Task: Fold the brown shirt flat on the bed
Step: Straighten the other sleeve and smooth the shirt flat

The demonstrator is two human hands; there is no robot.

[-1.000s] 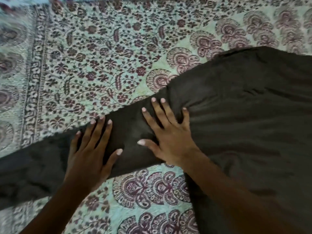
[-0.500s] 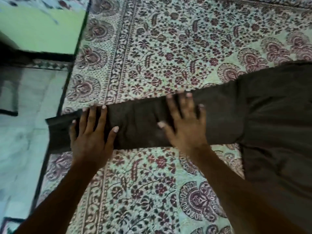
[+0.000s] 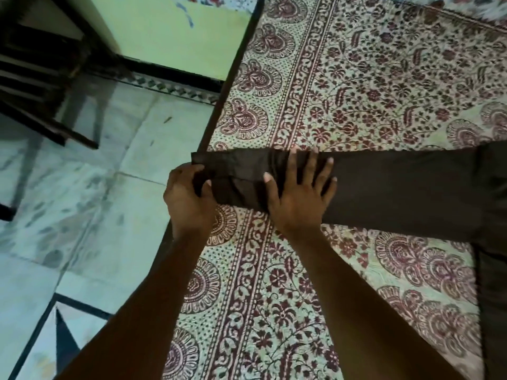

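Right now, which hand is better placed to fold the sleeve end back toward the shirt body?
Left. The left hand pinches the sleeve's cuff end at the edge of the bed, so it can likely carry it back. The right hand lies flat mid-sleeve, suited to hold the crease.

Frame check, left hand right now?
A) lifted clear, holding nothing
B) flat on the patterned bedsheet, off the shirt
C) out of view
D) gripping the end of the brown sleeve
D: the left hand has fingers and thumb curled round the sleeve end of the brown shirt at the edge of the bed, while the right hand lies flat on the sleeve, fingers spread.
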